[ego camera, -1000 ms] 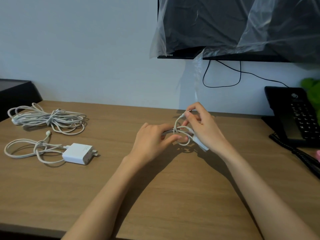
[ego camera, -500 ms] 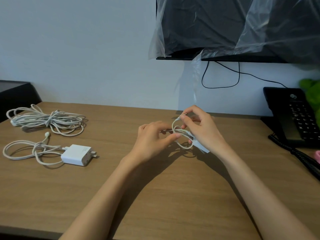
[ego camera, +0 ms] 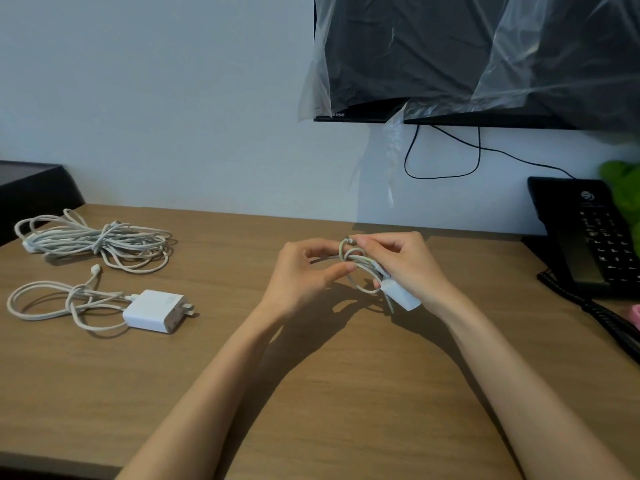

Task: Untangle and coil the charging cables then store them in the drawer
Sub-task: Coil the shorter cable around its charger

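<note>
Single head-worn view, looking forward and down across desk [ego camera: 311, 393] toward wall [ego camera: 173, 116], close above forearms

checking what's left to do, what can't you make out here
In the head view:
No drawer is in frame.
Loops of the held cable are partly covered by the left hand and right hand; knots unclear.
The white adapter is half hidden under the right palm.
The green object is cut off by the right edge.
Key labels on the phone are too small to read.
</note>
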